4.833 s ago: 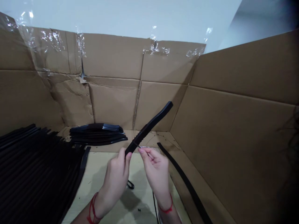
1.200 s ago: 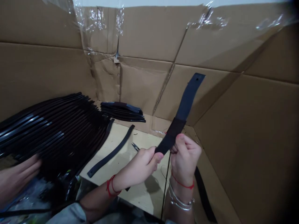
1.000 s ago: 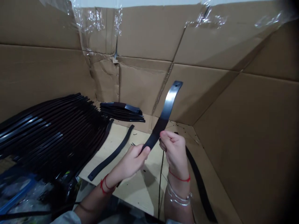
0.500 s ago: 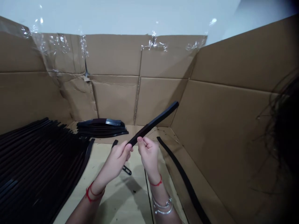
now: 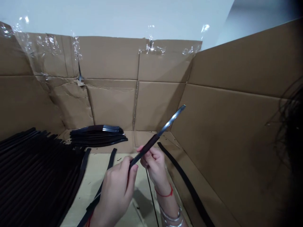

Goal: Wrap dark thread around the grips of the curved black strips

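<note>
A narrow black strip [image 5: 153, 140] slants up to the right between my hands, its far end catching a bright shine and its middle dull and dark brown. My left hand [image 5: 118, 186] closes on the lower part, thumb along the side. Higher up, the fingers of my right hand [image 5: 153, 162] pinch around the strip's middle from below. Behind my left wrist lies another black strip [image 5: 112, 159], partly covered by the hand. The held strip's lower end is hidden.
Many black strips [image 5: 35, 176] lie side by side at the left. A smaller bundle [image 5: 97, 135] rests by the back cardboard wall [image 5: 109, 104]. One long curved strip [image 5: 184, 178] lies along the right cardboard wall [image 5: 236, 132]. A thin dark cord [image 5: 151, 194] runs over the pale surface.
The held strip has been turned, so its shiny side shows. My left hand has come lower and nearer, its back now facing up. My right hand has shifted slightly down and right.
</note>
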`<state>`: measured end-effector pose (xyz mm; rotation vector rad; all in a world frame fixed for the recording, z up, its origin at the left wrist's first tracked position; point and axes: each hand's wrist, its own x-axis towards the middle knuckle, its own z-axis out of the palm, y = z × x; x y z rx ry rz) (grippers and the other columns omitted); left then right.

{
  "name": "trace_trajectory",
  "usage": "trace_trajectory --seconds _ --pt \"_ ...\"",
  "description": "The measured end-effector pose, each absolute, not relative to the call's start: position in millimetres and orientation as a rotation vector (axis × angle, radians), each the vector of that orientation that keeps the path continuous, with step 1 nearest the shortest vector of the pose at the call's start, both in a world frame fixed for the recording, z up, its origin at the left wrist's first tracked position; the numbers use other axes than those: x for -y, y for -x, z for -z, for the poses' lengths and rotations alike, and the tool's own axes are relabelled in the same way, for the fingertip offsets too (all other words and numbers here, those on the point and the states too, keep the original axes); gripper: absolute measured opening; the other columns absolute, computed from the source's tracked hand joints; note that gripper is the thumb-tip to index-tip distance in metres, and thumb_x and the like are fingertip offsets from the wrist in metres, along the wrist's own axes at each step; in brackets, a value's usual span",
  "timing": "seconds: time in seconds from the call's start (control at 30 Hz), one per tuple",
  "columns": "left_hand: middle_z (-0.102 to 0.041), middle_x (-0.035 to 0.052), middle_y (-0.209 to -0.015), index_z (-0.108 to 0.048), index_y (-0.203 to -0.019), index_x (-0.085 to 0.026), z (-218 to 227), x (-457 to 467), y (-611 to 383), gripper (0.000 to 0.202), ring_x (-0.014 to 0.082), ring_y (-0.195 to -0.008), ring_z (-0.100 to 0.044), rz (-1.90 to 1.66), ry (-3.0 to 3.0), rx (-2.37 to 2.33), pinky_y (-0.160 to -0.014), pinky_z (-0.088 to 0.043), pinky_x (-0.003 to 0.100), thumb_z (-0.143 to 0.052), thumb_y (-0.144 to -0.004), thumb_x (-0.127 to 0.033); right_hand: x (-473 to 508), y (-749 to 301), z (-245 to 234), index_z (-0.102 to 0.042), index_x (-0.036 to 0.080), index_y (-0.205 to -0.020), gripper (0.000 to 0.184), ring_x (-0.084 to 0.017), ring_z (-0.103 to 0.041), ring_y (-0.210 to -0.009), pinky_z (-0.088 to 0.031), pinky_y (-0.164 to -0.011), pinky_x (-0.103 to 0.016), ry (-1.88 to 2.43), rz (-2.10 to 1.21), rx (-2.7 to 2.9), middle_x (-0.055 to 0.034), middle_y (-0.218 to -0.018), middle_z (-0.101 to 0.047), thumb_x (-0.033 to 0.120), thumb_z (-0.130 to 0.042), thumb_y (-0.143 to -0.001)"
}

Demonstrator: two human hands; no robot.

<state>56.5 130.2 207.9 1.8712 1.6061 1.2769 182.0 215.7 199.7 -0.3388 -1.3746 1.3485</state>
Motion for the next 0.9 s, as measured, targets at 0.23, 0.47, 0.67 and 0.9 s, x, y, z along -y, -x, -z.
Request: trace_trajectory --seconds 0.23,0.47,0.67,0.9 --pt "-0.058 0.0041 -0.08 -0.057 -0.093 -0.017 -209 -130 -42 0.041 0.0158 -0.074 -0.053 -1.097 -1.477 -1.018 -0.073 -0.039 0.026 -0.033 -0.098 -0.049 -196 -191 -214 -0.069 0.014 -0.08 0.041 -0.012 -0.05 -0.044 -0.035 -0.043 -0.021 0.303 -1.108 1.678 -0.0018 -0.054 -0.054 0.052 -0.059 -0.093" --pt "-0.037 -0.0033 -0.049 -0.05 -0.068 -0.014 -203 -150 -51 0.04 0.008 -0.045 -0.032 -1.197 -1.048 -0.531 -0.047 -0.025 0.023 -0.046 -0.091 -0.047 -207 -190 -217 -0.074 0.015 -0.085 0.042 -0.016 -0.061 -0.055 -0.043 -0.054 -0.023 0.367 -0.908 1.901 -0.0044 -0.062 -0.066 0.049 -0.054 -0.097" --pt "-0.027 -0.0062 -0.041 -0.044 -0.06 -0.016 -197 -150 -61 0.05 0.0061 -0.039 -0.023 -1.285 -1.042 -0.607 -0.044 -0.017 0.024 -0.043 -0.09 -0.057 -201 -181 -210 -0.075 0.014 -0.084 0.042 -0.016 -0.058 -0.051 -0.041 -0.05 -0.023 0.444 -0.926 1.715 -0.004 -0.057 -0.063 0.05 -0.057 -0.095" --pt "-0.027 -0.0062 -0.039 -0.047 -0.06 -0.015 -198 -156 -54 0.056 0.0053 -0.037 -0.023 -1.199 -1.079 -0.586 -0.042 -0.016 0.022 -0.042 -0.089 -0.062 -188 -176 -213 -0.066 0.013 -0.071 0.04 -0.014 -0.055 -0.046 -0.037 -0.045 -0.021 0.449 -0.927 1.667 -0.0037 -0.054 -0.061 0.042 -0.057 -0.097"
